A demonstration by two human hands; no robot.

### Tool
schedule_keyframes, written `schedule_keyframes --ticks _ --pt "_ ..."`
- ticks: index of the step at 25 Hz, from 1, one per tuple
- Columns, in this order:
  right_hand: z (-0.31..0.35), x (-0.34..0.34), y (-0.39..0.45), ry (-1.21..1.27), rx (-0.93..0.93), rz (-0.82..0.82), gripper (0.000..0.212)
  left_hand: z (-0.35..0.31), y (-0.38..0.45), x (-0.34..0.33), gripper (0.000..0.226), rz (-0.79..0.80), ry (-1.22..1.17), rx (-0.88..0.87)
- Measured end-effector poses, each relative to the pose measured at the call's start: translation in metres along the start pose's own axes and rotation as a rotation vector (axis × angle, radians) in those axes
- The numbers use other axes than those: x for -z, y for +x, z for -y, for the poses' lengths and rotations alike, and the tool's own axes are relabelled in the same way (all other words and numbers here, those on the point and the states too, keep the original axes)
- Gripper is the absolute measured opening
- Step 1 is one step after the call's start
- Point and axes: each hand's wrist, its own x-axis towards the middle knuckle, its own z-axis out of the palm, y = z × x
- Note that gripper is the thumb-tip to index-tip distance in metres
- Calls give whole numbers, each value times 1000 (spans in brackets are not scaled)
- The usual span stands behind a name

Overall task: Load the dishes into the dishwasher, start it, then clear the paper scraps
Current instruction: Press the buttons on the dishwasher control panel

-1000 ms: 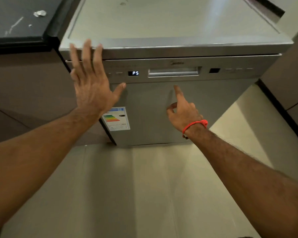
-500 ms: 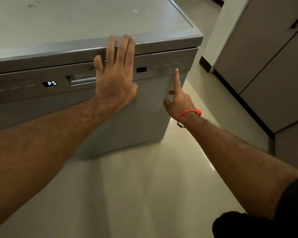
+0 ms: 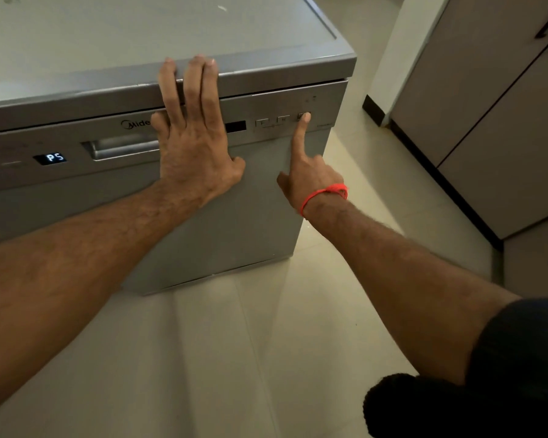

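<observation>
The grey dishwasher (image 3: 253,222) stands with its door closed, and its small display (image 3: 52,158) reads P5. My left hand (image 3: 193,143) lies flat on the upper door and control panel, just right of the recessed handle (image 3: 121,148), fingers straight and reaching the top edge. My right hand (image 3: 310,175), with a red thread at the wrist, points its straight index finger up. The fingertip presses the rightmost button (image 3: 303,116) in the row at the panel's right end. No dishes or paper scraps are visible.
Tall grey cabinets (image 3: 487,128) with a dark plinth stand to the right of the dishwasher, across a strip of pale tiled floor (image 3: 228,358). The dishwasher's flat top (image 3: 140,42) carries a few tiny specks.
My view and both hands shifted right along the panel. The left hand moved from the left end to beside the handle. My right index finger rose from the door to the rightmost button.
</observation>
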Motion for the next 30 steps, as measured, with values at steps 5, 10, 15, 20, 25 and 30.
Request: schedule_keyframes --ticks 5,10,15,20,25,30 --pt "51 21 -29 -258 466 16 24 4 -3 19 130 123 -17 -30" --pt "64 23 -42 -195 385 -7 29 74 -30 41 119 115 -75 -68" --pt "117 7 -58 -68 534 -48 46 198 -106 68 118 83 75 145" --pt "188 -16 -74 6 645 -4 78 268 -119 87 122 180 92 276" --pt "224 -40 -78 -130 539 161 90 270 -119 81 130 205 13 276" --pt "234 -45 -78 -139 529 186 84 270 -119 83 130 233 14 277"
